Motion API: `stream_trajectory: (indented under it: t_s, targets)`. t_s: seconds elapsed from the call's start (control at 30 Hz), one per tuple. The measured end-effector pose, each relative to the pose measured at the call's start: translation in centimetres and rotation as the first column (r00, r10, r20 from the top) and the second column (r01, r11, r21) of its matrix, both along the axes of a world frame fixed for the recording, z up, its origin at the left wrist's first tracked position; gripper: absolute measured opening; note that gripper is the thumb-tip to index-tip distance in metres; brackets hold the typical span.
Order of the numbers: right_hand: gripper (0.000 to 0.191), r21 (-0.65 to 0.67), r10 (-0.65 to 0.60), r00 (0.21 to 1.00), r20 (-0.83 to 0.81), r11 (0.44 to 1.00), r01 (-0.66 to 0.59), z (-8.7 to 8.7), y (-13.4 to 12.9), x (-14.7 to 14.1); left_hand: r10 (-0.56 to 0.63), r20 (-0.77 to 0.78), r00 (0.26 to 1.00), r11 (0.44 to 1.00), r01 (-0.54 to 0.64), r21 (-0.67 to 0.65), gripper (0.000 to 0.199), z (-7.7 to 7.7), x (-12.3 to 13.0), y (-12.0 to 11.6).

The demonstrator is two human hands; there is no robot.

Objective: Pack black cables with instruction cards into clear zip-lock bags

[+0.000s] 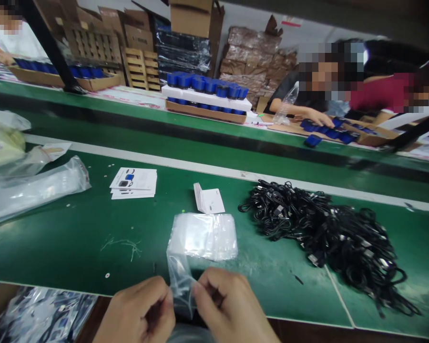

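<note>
Between my two hands, at the front edge of the green table, is a clear plastic bag [179, 276]. My left hand [143, 307] pinches its left side, and my right hand [225, 300] pinches its right side. Just beyond lies a stack of clear bags [203, 237]. Behind that stack stands a folded white leaflet [210, 200]. Farther left is a pile of printed cards [134, 183]. A long heap of black cables [318, 228] covers the right part of the table.
Large plastic bags [35, 188] lie at the left. Packed items fill a container below the table edge [46, 314]. Across a raised ledge stand trays of blue items [207, 97]. A person's hand [318, 116] touches more blue items at the right.
</note>
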State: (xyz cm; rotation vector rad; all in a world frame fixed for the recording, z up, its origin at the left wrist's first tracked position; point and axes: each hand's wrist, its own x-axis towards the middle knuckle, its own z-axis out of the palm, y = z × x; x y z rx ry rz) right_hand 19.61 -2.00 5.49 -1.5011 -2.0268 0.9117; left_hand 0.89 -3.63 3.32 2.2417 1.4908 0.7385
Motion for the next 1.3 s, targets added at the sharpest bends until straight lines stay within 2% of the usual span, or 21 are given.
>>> stream_trajectory:
  t_s: [0.07, 0.13, 0.23, 0.3, 0.33, 0.4, 0.5, 0.6, 0.7, 0.8, 0.87, 0.93, 1.03, 1.1, 1.13, 1.17, 1.23, 1.3]
  targets:
    - [0.012, -0.075, -0.029, 0.993, -0.117, 0.997, 0.020, 1.1, 2.0, 0.7, 0.069, 0.103, 0.992, 0.983, -0.050, -0.177, 0.031, -0.4, -0.1, 0.6]
    - [0.025, -0.068, -0.128, 0.976, -0.178, 0.991, 0.117, 1.6, 4.9, 1.2, 0.160, 0.279, 0.947, 0.920, -0.041, -0.389, 0.033, -0.8, 0.3, 1.5]
    - [0.041, -0.159, -0.213, 0.946, -0.246, 0.971, 0.178, 1.1, 9.8, 1.1, 0.343, 0.518, 0.784, 0.771, 0.080, -0.632, 0.032, -1.1, 1.2, 2.9]
    - [0.047, -0.206, -0.230, 0.940, -0.251, 0.962, 0.180, 0.4, 12.5, 0.7, 0.438, 0.588, 0.680, 0.699, 0.153, -0.698, 0.030, -1.2, 1.7, 3.6]
    - [0.050, -0.233, -0.237, 0.938, -0.252, 0.956, 0.179, 0.1, 13.5, 0.4, 0.465, 0.607, 0.645, 0.685, 0.172, -0.708, 0.029, -1.3, 1.8, 3.8]
    - [0.055, -0.304, -0.266, 0.927, -0.263, 0.935, 0.182, -0.3, 14.9, 0.0, 0.482, 0.628, 0.611, 0.688, 0.180, -0.703, 0.027, -1.3, 2.0, 4.1]
    - [0.054, -0.405, -0.329, 0.908, -0.261, 0.891, 0.206, -0.2, 15.8, -0.4, 0.472, 0.634, 0.613, 0.699, 0.178, -0.693, 0.026, -1.3, 1.9, 4.2]
    - [0.038, -0.473, -0.363, 0.898, -0.248, 0.855, 0.215, 0.2, 16.1, -0.3, 0.457, 0.627, 0.631, 0.696, 0.185, -0.694, 0.025, -1.2, 1.8, 4.2]
    - [0.021, -0.515, -0.356, 0.896, -0.265, 0.838, 0.180, 0.3, 16.3, 0.0, 0.439, 0.644, 0.626, 0.721, 0.182, -0.669, 0.025, -0.9, 2.0, 4.1]
    - [0.014, -0.530, -0.331, 0.895, -0.300, 0.838, 0.133, 0.1, 16.5, 0.5, 0.491, 0.628, 0.604, 0.717, 0.131, -0.685, 0.029, -0.7, 2.3, 3.9]
    - [0.013, -0.495, -0.339, 0.882, -0.327, 0.857, 0.146, 0.2, 16.3, 1.0, 0.545, 0.599, 0.587, 0.689, 0.095, -0.719, 0.033, -0.5, 2.4, 3.8]
    - [0.019, -0.398, -0.370, 0.853, -0.369, 0.892, 0.214, 0.9, 15.2, 1.6, 0.588, 0.584, 0.560, 0.674, 0.059, -0.736, 0.036, -0.2, 2.1, 3.8]
    - [0.022, -0.201, -0.366, 0.820, -0.441, 0.930, 0.308, 2.6, 11.4, 2.3, 0.634, 0.587, 0.504, 0.683, -0.008, -0.730, 0.037, 0.1, 1.3, 4.2]
    - [0.023, -0.110, -0.278, 0.858, -0.432, 0.961, 0.255, 3.3, 8.0, 2.3, 0.644, 0.608, 0.464, 0.707, -0.060, -0.705, 0.037, 0.4, 1.0, 4.5]
    - [0.022, 0.009, -0.134, 0.926, -0.354, 0.989, 0.146, 3.3, 6.3, 2.1, 0.641, 0.618, 0.454, 0.721, -0.082, -0.688, 0.036, 0.5, 1.0, 4.5]
    - [0.022, 0.096, -0.020, 0.963, -0.271, 0.994, 0.047, 3.0, 4.8, 1.7, 0.633, 0.624, 0.458, 0.735, -0.106, -0.669, 0.035, 0.6, 1.1, 4.6]
    - [0.019, 0.188, 0.086, 0.982, -0.168, 0.981, -0.054, 1.8, 2.5, 0.4, 0.591, 0.610, 0.529, 0.778, -0.175, -0.603, 0.033, 0.7, 1.6, 4.6]
    - [0.018, 0.283, 0.107, 0.981, -0.163, 0.958, -0.057, 0.2, 1.3, -1.2, 0.516, 0.547, 0.659, 0.846, -0.290, -0.448, 0.033, 0.6, 2.1, 4.4]
